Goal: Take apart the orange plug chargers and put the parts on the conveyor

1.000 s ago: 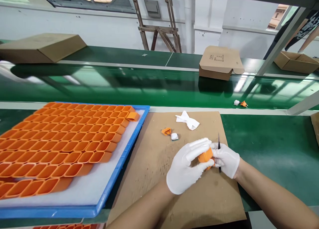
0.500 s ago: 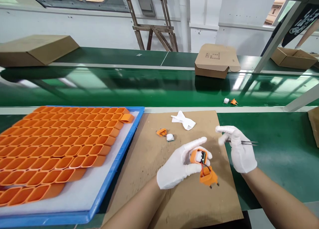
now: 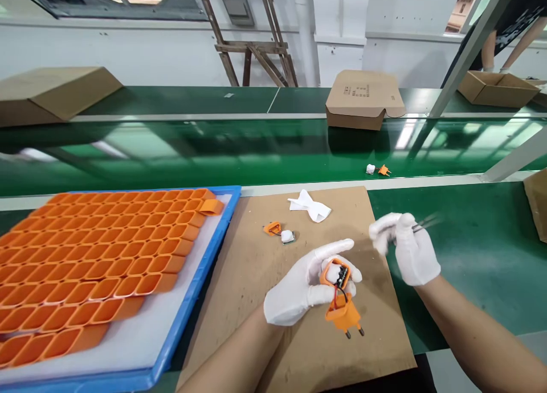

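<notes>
Wearing a white glove, my left hand (image 3: 310, 282) grips an orange charger housing (image 3: 347, 274) with a white-wrapped circuit board inside. Red and black wires run from it to an orange two-pin plug cap (image 3: 344, 314), which hangs below. To the right, my gloved right hand (image 3: 404, 246) is closed around thin metal tweezers (image 3: 421, 226), blurred at the far end. On the cardboard sheet (image 3: 239, 285) lie another orange plug cap (image 3: 272, 228) wired to a white-wrapped board (image 3: 288, 236), and a crumpled white cloth (image 3: 310, 205).
A blue tray (image 3: 233, 211) at left holds rows of orange housings (image 3: 128, 256). Beyond runs a shiny green conveyor (image 3: 256, 154) carrying one more plug cap (image 3: 384, 170) with its board. Cardboard boxes (image 3: 363, 99) stand on the back ledge. A person (image 3: 513, 40) is at far right.
The plug cap below my left hand has swung left and its pins point further down. My right hand has turned the tweezers, so their far end tilts upward. The camera view has shifted slightly.
</notes>
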Available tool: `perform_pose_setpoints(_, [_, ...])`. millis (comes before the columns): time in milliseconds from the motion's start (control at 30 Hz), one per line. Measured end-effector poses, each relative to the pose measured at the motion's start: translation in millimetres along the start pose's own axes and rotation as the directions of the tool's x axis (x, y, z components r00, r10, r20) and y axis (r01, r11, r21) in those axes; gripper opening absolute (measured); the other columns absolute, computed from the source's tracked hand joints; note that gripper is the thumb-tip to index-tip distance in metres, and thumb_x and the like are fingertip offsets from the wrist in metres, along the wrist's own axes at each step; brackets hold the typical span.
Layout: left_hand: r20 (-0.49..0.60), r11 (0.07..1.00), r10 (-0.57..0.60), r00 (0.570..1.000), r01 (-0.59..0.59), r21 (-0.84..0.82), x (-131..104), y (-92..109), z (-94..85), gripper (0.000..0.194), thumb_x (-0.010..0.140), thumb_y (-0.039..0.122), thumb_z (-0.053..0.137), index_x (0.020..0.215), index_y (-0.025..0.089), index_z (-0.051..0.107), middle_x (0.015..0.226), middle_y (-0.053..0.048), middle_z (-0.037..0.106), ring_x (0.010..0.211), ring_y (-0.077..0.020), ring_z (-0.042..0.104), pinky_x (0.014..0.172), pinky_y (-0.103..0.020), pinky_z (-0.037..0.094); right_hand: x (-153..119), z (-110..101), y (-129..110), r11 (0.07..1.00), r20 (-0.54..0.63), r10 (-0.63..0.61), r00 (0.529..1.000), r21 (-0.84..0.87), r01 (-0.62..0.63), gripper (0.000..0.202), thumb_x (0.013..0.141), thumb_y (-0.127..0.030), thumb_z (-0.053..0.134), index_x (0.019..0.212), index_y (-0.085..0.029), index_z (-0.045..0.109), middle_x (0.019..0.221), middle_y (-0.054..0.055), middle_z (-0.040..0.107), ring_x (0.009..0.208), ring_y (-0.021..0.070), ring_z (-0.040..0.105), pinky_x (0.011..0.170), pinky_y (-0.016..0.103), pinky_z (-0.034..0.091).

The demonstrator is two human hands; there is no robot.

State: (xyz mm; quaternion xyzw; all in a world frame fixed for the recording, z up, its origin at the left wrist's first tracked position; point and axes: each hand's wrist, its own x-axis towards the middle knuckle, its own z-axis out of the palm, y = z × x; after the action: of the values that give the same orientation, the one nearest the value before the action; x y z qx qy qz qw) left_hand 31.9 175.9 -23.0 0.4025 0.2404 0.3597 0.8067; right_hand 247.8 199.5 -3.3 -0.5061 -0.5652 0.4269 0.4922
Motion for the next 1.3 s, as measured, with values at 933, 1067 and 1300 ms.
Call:
perform_pose_setpoints(933, [-0.317,0.964,0.205,0.926,-0.135,0.228,7,-5,-9.7,0.042,0.066,0.041,0.085,0.097,0.02,0.067,0.083,-0.003,0.068,0.078,-0.0174,0.064,0.068,-0.029,0.05,-29,19,1,0.378,0.204,-0.596,0.776,-0.782,0.496,0.021,0.085,-0.011,0.052,0.088,-0.025,0.067,0.075,-0.002,0.073,0.062,0.0141,0.064,0.052,0.029,0.033])
perform_pose_setpoints(1067, [-0.32,0.965,0.206,0.925,-0.139,0.221,7,-5,-10.8,0.041,0.066,0.039,0.086,0.097,0.02,0.066,0.084,-0.002,0.069,0.078,-0.0166,0.064,0.067,-0.028,0.049,-31,21,5,0.389,0.176,-0.611,0.772,-0.782,0.487,0.022,0.085,-0.01,0.053,0.095,-0.025,0.066,0.075,-0.003,0.073,0.061,0.0143,0.063,0.052,0.029,0.033])
perform_pose_setpoints(1300, [-0.298,0.978,0.15,0.943,-0.096,0.188,6,-6,-11.3,0.041,0.064,0.035,0.087,0.097,0.022,0.067,0.087,-0.002,0.07,0.078,-0.0166,0.063,0.068,-0.029,0.049,-29,22,7,0.45,0.182,-0.634,0.752,-0.704,0.55,0.025,0.085,-0.007,0.055,0.102,-0.023,0.063,0.078,-0.003,0.074,0.063,0.0137,0.063,0.055,0.027,0.04])
